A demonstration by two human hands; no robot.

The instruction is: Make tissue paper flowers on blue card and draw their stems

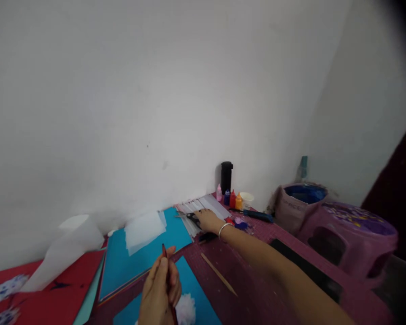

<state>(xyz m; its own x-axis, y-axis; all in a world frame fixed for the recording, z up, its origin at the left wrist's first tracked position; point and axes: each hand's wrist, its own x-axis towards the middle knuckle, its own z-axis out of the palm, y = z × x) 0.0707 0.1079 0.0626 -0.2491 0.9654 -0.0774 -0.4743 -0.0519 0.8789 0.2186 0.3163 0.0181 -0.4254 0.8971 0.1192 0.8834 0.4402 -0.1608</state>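
My left hand (160,284) is closed around a thin dark red stick (163,251) that points up. Just right of that hand, over blue paper, is a white fluffy paper flower (186,309); whether it joins the stick is hidden. My right hand (208,221), wearing a bracelet, reaches far across the table with its fingers around the black handles of a pair of scissors (190,216). The blades point left, above blue sheets (122,271) and pale paper strips (186,206). A pale wooden stick (219,274) lies nearer to me.
Thin white paper (144,232) lies on the blue sheets. Left is red paper (71,284) under a curled white sheet (66,253). Paint bottles (232,199), a cup (246,198), a black flask (226,176) and a blue cutter (257,215) stand or lie behind. Pink stools (345,239) are at right.
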